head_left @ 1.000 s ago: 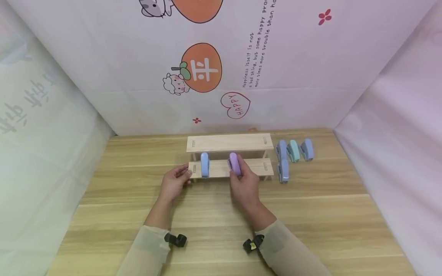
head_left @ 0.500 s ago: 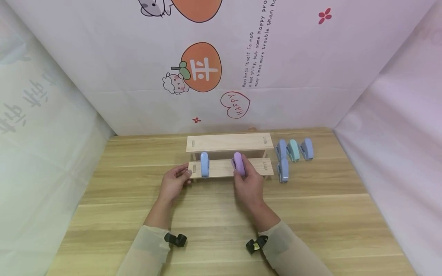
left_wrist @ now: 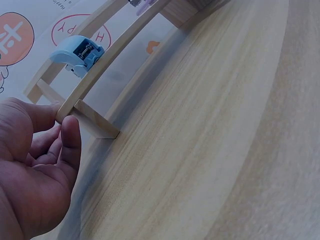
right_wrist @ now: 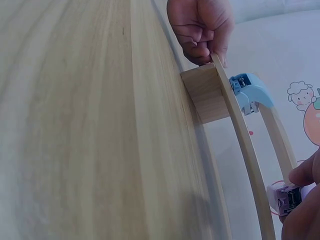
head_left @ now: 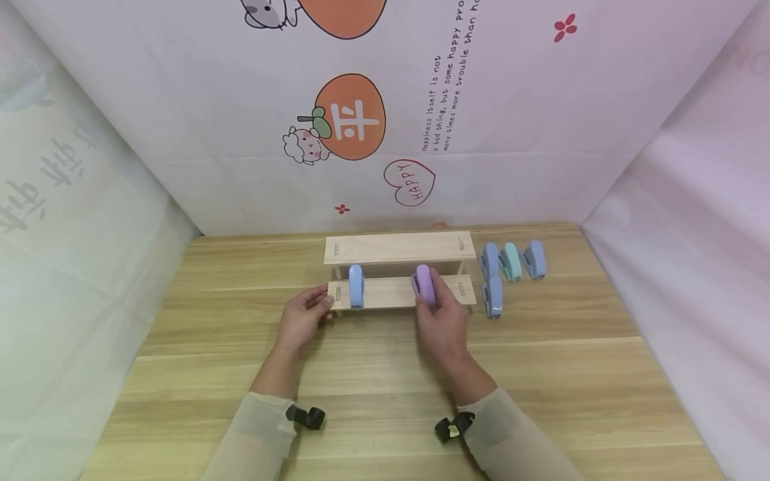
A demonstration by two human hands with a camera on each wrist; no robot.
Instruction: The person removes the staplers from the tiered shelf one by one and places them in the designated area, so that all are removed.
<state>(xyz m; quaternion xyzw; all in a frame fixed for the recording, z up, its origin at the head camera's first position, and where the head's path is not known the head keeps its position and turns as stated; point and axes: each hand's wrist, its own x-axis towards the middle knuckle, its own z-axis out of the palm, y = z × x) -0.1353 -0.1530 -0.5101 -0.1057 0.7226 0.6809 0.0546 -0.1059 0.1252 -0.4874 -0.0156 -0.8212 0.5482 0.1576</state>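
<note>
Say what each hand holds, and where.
Left hand: the lower wooden board, pinched at its left end. Right hand: the purple stapler, gripped by its sides.

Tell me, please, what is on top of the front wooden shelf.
A blue stapler stands near its left end; a purple stapler in the right grip is over its right half. What lies directly beneath them is hidden.

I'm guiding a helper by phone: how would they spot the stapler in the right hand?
On the table stands a two-tier rack. At its lower shelf, the right hand holds the stapler. It alone is purple; the other staplers are bluish or mint.
</note>
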